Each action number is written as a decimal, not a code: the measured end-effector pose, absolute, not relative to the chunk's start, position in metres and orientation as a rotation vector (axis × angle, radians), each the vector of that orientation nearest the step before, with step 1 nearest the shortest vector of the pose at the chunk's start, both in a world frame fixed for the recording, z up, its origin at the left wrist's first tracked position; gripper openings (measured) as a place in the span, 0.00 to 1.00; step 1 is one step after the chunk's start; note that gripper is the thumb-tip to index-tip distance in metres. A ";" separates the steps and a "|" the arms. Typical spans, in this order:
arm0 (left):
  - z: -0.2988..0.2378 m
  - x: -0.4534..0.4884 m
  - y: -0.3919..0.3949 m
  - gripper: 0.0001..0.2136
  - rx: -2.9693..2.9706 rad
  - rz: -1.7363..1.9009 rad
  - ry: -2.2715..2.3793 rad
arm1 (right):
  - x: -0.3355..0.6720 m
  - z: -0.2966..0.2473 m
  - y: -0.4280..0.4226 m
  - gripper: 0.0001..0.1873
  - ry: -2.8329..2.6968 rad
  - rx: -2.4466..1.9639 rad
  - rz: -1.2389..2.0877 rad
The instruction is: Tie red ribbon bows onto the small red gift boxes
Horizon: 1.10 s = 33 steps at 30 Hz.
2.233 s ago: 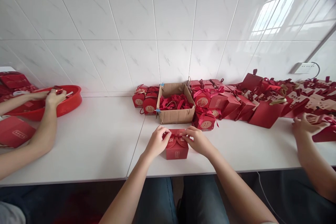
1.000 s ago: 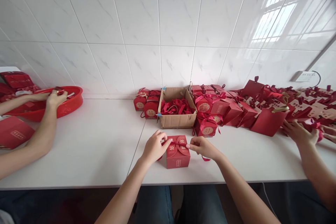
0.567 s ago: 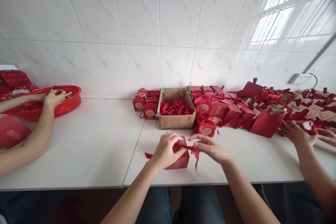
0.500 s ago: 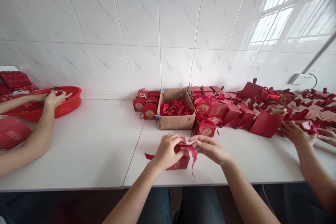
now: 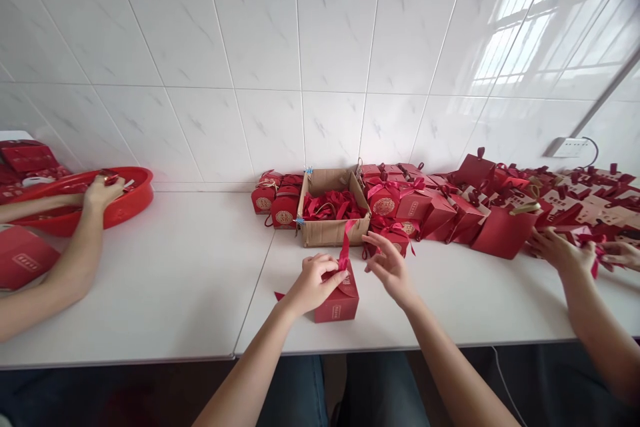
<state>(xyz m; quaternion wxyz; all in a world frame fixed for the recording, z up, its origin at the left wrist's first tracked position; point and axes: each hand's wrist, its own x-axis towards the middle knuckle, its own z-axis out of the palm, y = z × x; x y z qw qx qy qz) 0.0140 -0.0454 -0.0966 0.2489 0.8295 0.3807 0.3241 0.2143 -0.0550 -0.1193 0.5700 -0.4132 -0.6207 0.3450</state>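
In front of me a red gift box (image 5: pixel 336 309) stands on the white table, close to its front edge. My left hand (image 5: pixel 318 280) is closed over the top of the box, pinching a dark pink ribbon (image 5: pixel 346 247) between thumb and fingers. One ribbon end points up from the pinch towards the cardboard box; the other end shows left of my wrist. My right hand (image 5: pixel 390 270) hovers just right of the gift box with fingers apart and nothing in them. The knot area is partly hidden under my left fingers.
A cardboard box (image 5: pixel 334 233) of red ribbons stands by the wall, with finished-looking red boxes (image 5: pixel 400 203) beside it. Many more lie rightward, where another person's hands (image 5: pixel 563 255) work. At left, a co-worker's hand (image 5: pixel 103 193) is over a red basin (image 5: pixel 127 207).
My right hand has let go of the ribbon and drawn slightly away, fingers spreading. The ribbon end that hung down on the right now stands upward. My left hand stays on the box.
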 end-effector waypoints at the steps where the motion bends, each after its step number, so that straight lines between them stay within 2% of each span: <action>1: -0.095 0.013 -0.045 0.15 2.276 0.854 1.029 | 0.211 -0.119 -0.056 0.27 -1.573 -0.982 0.719; 4: -0.092 0.012 -0.044 0.13 2.332 0.760 0.990 | 0.201 -0.119 -0.053 0.24 -1.808 -1.005 0.506; 9: -0.090 0.008 -0.040 0.13 2.339 0.700 0.919 | 0.198 -0.126 -0.044 0.09 -1.819 -1.012 0.341; 16: -0.099 0.004 -0.031 0.09 1.993 0.815 0.906 | 0.208 -0.130 -0.050 0.10 -1.750 -1.136 0.027; 24: -0.097 0.005 -0.027 0.09 1.739 0.931 0.879 | 0.190 -0.136 -0.045 0.06 -1.793 -1.091 0.102; 28: -0.098 0.006 -0.026 0.16 1.553 0.980 0.798 | 0.180 -0.141 -0.045 0.06 -1.752 -1.106 0.203; 33: -0.100 0.011 -0.022 0.12 1.585 1.098 0.829 | 0.170 -0.140 -0.048 0.06 -1.736 -1.143 0.261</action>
